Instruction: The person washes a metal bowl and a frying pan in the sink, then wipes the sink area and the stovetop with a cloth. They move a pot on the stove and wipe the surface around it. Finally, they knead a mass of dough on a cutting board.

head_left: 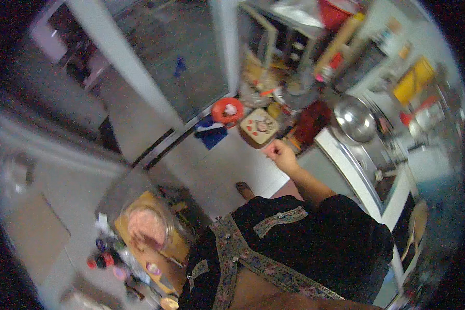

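Observation:
My right hand (281,156) reaches forward with bent, closed fingers. Something pinkish shows at its fingertips, too blurred to name. Just ahead of it is a cream square bin lid or tray with red patterns (260,126). Off to the left, my left hand (143,244) is at a clear round bowl (169,216) holding a soft pink mass (147,225). Its fingers lie over the near edge of that mass, smeared by motion, so their grip is unclear. Under the bowl is a wooden board (178,243).
A red round container (227,111) stands beside a blue cloth (212,135) near the doorway. At the right are a shiny metal bowl (354,120) and a white-edged counter (349,170). Several small bottles and jars (106,258) crowd the left side. My foot (244,190) is on the tiled floor.

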